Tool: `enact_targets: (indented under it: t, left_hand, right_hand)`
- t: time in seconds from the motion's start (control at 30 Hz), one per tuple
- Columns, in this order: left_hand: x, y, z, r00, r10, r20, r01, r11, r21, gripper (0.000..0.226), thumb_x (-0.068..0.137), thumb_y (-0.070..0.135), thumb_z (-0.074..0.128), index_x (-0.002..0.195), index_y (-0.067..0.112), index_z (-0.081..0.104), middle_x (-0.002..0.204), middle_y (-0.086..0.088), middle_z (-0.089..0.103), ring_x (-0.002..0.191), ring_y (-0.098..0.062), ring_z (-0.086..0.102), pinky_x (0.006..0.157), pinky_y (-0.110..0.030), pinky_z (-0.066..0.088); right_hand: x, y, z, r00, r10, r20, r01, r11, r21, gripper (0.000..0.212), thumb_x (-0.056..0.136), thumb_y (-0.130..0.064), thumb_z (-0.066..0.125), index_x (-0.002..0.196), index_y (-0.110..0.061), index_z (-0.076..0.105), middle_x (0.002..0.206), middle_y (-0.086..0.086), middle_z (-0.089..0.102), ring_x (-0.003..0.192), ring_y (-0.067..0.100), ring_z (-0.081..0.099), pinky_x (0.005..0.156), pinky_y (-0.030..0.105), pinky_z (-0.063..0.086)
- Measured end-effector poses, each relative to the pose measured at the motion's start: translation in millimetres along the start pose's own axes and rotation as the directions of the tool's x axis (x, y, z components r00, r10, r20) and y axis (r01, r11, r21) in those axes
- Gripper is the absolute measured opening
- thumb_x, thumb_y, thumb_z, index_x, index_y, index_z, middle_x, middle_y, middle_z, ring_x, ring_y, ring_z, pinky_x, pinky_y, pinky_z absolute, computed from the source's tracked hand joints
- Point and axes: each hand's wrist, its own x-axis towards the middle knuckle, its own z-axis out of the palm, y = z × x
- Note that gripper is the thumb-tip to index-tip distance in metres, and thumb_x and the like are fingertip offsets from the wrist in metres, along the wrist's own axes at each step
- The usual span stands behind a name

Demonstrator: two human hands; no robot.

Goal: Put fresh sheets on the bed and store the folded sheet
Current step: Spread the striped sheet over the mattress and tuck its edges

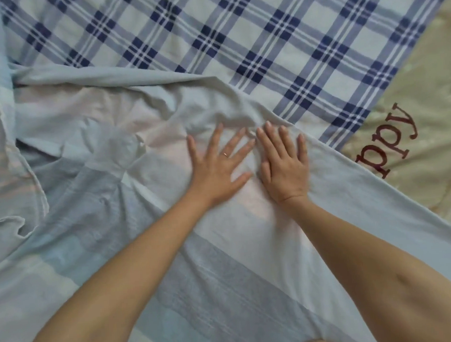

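- Left grip [217, 168] & right grip [284, 167]: both released, fingers straight & spread, palms flat on the pale striped sheet [224, 262]. Nothing grasped.
- The 2 sit side by side, thumbs close together; ring [226, 154] on the left grip.
- Striped sheet lies rumpled across the bed, over the plaid sheet [212, 35]. A bunched ridge [211, 111] sits just past the fingertips; loose hem [7, 124] at far left.
- Beige cover [426, 134] w/ red lettering shows at right, beneath the plaid.
- Step, prob.: pressing the striped sheet flat. Can't tell if for spreading or folding.
- Next calls for: both palms sweeping outward thru the ridge, then drawing the left hem taut.
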Motion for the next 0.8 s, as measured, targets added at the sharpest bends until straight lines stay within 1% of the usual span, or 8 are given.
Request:
enact_targets:
  t: [0.07, 0.2, 0.37, 0.47, 0.57, 0.7, 0.77, 0.8]
  left_hand:
    - [44.8, -20.0, -7.2, 0.988, -0.144, 0.049, 0.144, 0.99, -0.001, 0.074, 0.082, 0.072, 0.027, 0.146, 0.047, 0.0, 0.157, 0.018, -0.003, 0.145, -0.03, -0.007, 0.097, -0.077, -0.002]
    - [108.6, -53.8, -19.5, 0.921, -0.383, 0.066, 0.383, 0.924, 0.004, 0.074, 0.083, 0.074, 0.016, 0.145, 0.044, -0.009, 0.157, 0.016, -0.01, 0.145, -0.029, -0.002, 0.095, -0.08, -0.003]
    - [110.5, -38.2, -32.0, 0.872, -0.47, 0.138, 0.483, 0.871, -0.091, 0.074, 0.09, 0.064, 0.021, 0.148, 0.032, -0.012, 0.158, 0.003, -0.015, 0.145, -0.025, -0.006, 0.102, -0.074, -0.004]
    - [71.6, -1.3, -27.1, 0.77, -0.581, 0.264, 0.636, 0.731, -0.247, 0.089, 0.088, 0.065, 0.034, 0.148, 0.023, -0.015, 0.156, -0.004, -0.021, 0.144, -0.024, -0.018, 0.105, -0.067, -0.009]
    - [39.1, 35.4, -24.9, 0.702, -0.554, 0.447, 0.686, 0.695, -0.215, 0.099, 0.08, 0.075, 0.037, 0.146, 0.029, -0.021, 0.153, -0.003, -0.03, 0.14, -0.022, -0.028, 0.106, -0.062, -0.013]
    - [43.9, 28.6, -30.7, 0.658, -0.509, 0.555, 0.686, 0.71, -0.163, 0.112, 0.071, 0.084, 0.036, 0.141, 0.029, -0.031, 0.148, -0.007, -0.039, 0.136, -0.026, -0.035, 0.105, -0.062, -0.016]
    - [44.5, 32.5, -32.8, 0.649, -0.493, 0.579, 0.679, 0.719, -0.149, 0.114, 0.07, 0.084, 0.037, 0.14, 0.028, -0.032, 0.147, -0.008, -0.04, 0.136, -0.026, -0.036, 0.105, -0.062, -0.015]
    - [42.5, 32.7, -32.6, 0.653, -0.495, 0.574, 0.673, 0.726, -0.14, 0.115, 0.07, 0.084, 0.038, 0.14, 0.027, -0.033, 0.147, -0.008, -0.04, 0.136, -0.026, -0.035, 0.105, -0.062, -0.015]
  right_hand:
    - [1.2, 2.6, 3.3, 0.999, 0.031, -0.025, -0.031, 0.999, -0.006, 0.055, 0.089, -0.029, 0.034, 0.144, -0.022, 0.039, 0.15, -0.001, 0.036, 0.138, 0.023, 0.032, 0.115, 0.049, 0.012]
    - [1.8, -0.2, 7.8, 0.999, 0.03, -0.021, -0.032, 0.996, -0.085, 0.058, 0.087, -0.031, 0.033, 0.144, -0.024, 0.039, 0.151, 0.0, 0.036, 0.138, 0.024, 0.033, 0.113, 0.054, 0.014]
    - [1.3, 1.1, 6.5, 0.998, 0.062, 0.03, -0.058, 0.992, -0.115, 0.06, 0.087, -0.035, 0.032, 0.146, -0.025, 0.035, 0.152, -0.002, 0.032, 0.14, 0.023, 0.03, 0.112, 0.057, 0.012]
    - [4.4, -2.1, 3.1, 0.993, 0.084, 0.082, -0.076, 0.992, -0.098, 0.06, 0.086, -0.035, 0.033, 0.145, -0.026, 0.037, 0.152, -0.002, 0.033, 0.139, 0.024, 0.032, 0.111, 0.058, 0.014]
    - [5.3, -1.0, -13.2, 0.988, 0.066, 0.139, -0.063, 0.998, -0.031, 0.058, 0.089, -0.034, 0.034, 0.146, -0.023, 0.034, 0.153, 0.0, 0.031, 0.142, 0.023, 0.027, 0.113, 0.057, 0.011]
    - [-60.1, 54.1, -38.8, 0.958, -0.003, 0.286, 0.016, 0.999, -0.044, 0.059, 0.09, -0.034, 0.038, 0.148, -0.025, 0.029, 0.154, -0.002, 0.027, 0.144, 0.016, 0.02, 0.118, 0.046, 0.007]
    - [-92.5, 114.2, -58.5, 0.951, 0.1, 0.293, -0.057, 0.987, -0.15, 0.061, 0.091, -0.036, 0.037, 0.149, -0.029, 0.02, 0.156, -0.005, 0.022, 0.144, 0.013, 0.015, 0.117, 0.046, 0.004]
    - [-98.0, 140.1, -66.3, 0.934, 0.231, 0.272, -0.181, 0.964, -0.197, 0.061, 0.092, -0.036, 0.033, 0.149, -0.031, 0.015, 0.157, -0.006, 0.017, 0.145, 0.013, 0.012, 0.116, 0.048, 0.0]
